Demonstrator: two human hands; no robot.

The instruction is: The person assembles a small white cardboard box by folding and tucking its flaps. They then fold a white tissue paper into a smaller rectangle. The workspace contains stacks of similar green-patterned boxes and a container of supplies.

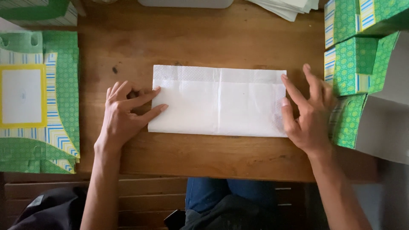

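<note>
The white tissue stack (219, 101) lies flat in the middle of the wooden table (191, 42), and it is the spot to tell every other place from.

From your head camera, your left hand (123, 115) sits at the left end of the tissue. Its fingers are spread open, and two fingertips press on the left edge. It grips nothing.

Your right hand (306, 110) sits at the right end of the tissue. It is open too, with fingers curled a little, touching the right edge. It looks blurry, so I cannot tell how hard it presses.

Flat green boxes (38, 98) lie far left of the tissue. Folded green boxes (353, 68) stand just right of it, close behind your right hand.

I think the thin sheets could slide or crumple if you push one end harder. Your right hand could also bump the boxes beside it.
</note>
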